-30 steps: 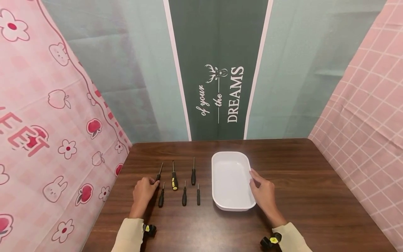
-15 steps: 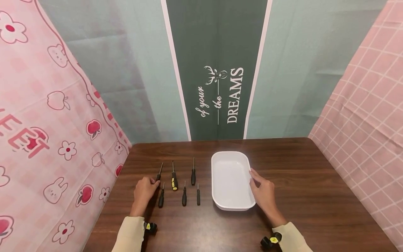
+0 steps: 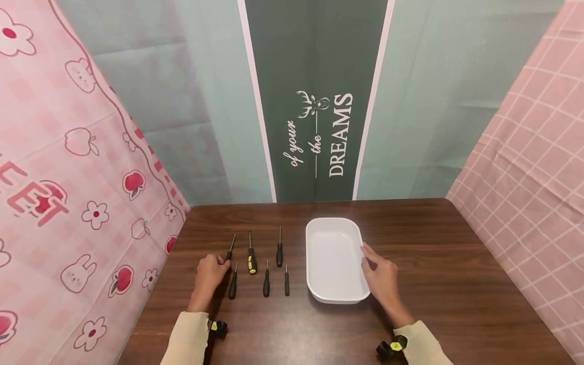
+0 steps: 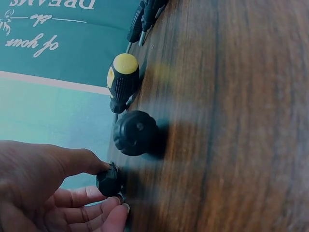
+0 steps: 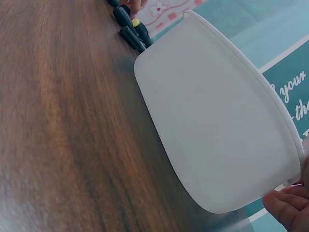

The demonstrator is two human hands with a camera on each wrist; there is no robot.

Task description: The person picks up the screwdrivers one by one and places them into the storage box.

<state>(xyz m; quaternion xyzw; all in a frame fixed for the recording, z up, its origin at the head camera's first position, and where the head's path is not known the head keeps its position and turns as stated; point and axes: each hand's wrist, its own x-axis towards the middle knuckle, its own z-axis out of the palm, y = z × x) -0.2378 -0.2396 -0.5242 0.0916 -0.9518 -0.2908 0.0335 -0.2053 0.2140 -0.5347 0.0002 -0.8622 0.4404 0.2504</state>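
At the left of the head view, my left hand (image 3: 212, 274) pinches the black handle of a screwdriver (image 4: 110, 181) between thumb and fingers. Its metal shaft points away from me, and most of the handle is hidden by the hand. Beside it lies a second black screwdriver (image 3: 233, 285). My right hand (image 3: 382, 276) holds the right rim of a white rectangular tray (image 3: 337, 301), thumb and fingertips at the edge. In the right wrist view the fingers (image 5: 285, 205) meet the tray's side near its corner. Nothing lies inside the tray.
Between the left hand and the tray lie a black-and-yellow screwdriver (image 3: 252, 261), a long black screwdriver (image 3: 280, 253), a short black one (image 3: 266, 284) and a slim one (image 3: 287, 283). The brown wooden table (image 3: 424, 238) ends at a curtain (image 3: 219, 101) behind.
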